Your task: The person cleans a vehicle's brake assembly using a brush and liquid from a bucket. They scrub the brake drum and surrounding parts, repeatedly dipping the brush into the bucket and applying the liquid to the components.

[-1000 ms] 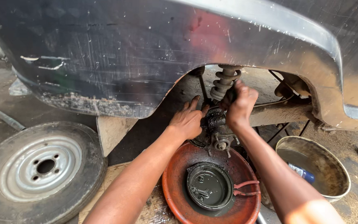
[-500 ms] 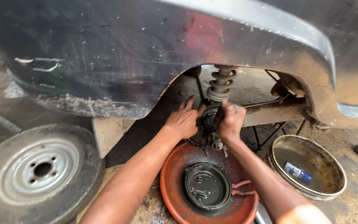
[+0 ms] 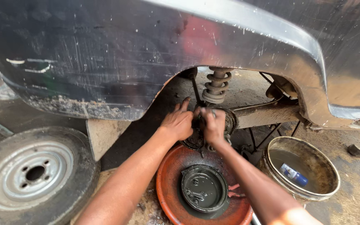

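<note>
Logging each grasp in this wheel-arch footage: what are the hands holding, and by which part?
Both the left hand and right hand clasp the dark hub assembly under the coil spring, by its near face; exact grip hidden.

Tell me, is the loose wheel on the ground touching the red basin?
Apart. The head view shows the loose wheel lying at the left, with a stretch of ground and the person's forearm between it and the red basin.

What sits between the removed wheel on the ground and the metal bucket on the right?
In the head view, between the wheel and the bucket lies a red basin holding a round black plate; the person's forearms cross above it.
</note>
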